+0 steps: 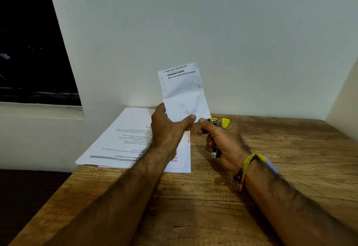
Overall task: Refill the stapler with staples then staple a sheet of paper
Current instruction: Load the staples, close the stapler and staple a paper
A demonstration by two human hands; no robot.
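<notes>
My left hand [167,127] pinches the lower edge of a folded sheet of paper [183,93] and holds it upright above the table. Printed text runs across its top, and rows of staples line its left and right edges. My right hand [222,141] grips a small yellow and metal stapler [218,123], whose head is at the sheet's bottom right corner. My right index finger points toward my left thumb, close to the paper. The stapler's jaws look slightly apart; my palm hides most of its body.
A stack of printed papers [126,139] lies on the wooden table [280,168] under my left hand, overhanging its left edge. White walls close in behind and at the right. A dark window [29,42] is at the upper left.
</notes>
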